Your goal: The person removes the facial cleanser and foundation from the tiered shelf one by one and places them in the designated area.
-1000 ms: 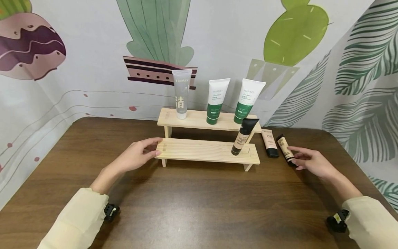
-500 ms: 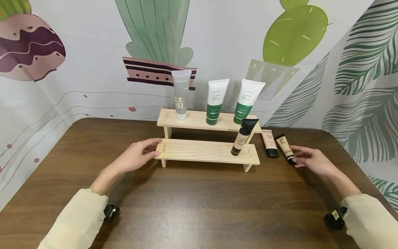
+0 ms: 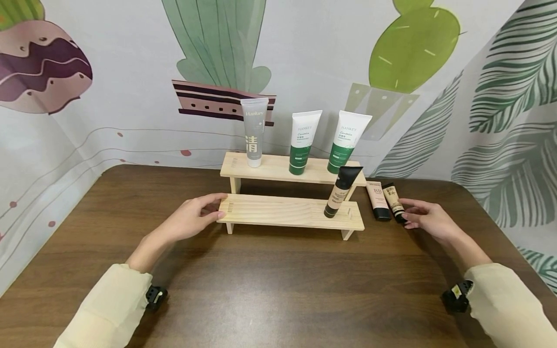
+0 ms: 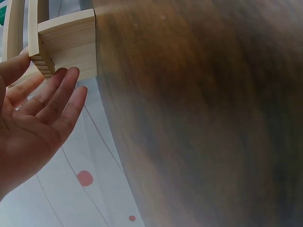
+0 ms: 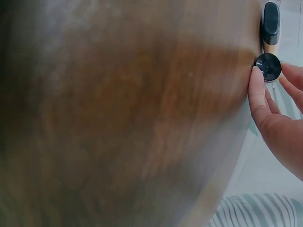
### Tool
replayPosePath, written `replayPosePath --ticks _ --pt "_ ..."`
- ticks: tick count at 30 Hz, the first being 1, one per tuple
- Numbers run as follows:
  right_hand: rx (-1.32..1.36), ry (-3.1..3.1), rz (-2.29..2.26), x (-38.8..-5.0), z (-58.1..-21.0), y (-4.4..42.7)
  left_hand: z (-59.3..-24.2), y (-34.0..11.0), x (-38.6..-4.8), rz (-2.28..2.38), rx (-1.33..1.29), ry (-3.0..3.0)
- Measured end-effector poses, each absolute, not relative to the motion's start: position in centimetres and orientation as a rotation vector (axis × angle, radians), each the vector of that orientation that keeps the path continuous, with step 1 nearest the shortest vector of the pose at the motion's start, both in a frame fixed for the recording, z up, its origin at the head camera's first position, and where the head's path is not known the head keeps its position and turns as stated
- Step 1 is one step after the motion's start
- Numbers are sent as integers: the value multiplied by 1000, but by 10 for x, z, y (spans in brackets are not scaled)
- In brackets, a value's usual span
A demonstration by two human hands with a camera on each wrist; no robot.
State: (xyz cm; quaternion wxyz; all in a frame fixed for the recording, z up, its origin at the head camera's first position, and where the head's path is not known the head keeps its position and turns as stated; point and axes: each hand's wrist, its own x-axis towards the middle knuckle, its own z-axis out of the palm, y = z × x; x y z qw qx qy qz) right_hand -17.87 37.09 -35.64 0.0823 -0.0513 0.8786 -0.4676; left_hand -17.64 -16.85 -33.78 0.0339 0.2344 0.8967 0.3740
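Note:
At the left end of the two-tier wooden stand (image 3: 274, 210), my left hand (image 3: 189, 220) grips the lower board between thumb and fingers; the left wrist view shows the hand (image 4: 35, 125) at the board's end (image 4: 71, 42). My right hand (image 3: 431, 221) pinches the black cap end of a beige tube (image 3: 393, 199), which lies on the table. In the right wrist view, thumb and fingers (image 5: 258, 94) are around the round black cap (image 5: 268, 67). Directly left of it lies a pink BB tube (image 3: 376, 195), its cap (image 5: 271, 21) also showing in that view.
On the upper board stand a grey tube (image 3: 254, 130) and two white-and-green tubes (image 3: 300, 150) (image 3: 344, 147). A black-topped beige tube (image 3: 337, 195) stands on the lower board's right part. Behind the brown table (image 3: 261, 285) hangs a printed cloth (image 3: 313, 58).
My right hand has shifted left with the beige tube, which now lies close beside the pink one and is turned slightly. My left hand and the stand have kept their places.

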Motion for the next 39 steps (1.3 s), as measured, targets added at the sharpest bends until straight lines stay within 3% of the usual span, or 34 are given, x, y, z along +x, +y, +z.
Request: replayPosePath --ticks 39 --pt "-124 2609 -1424 -182 -357 364 -340 -169 -178 1156 731 2761"
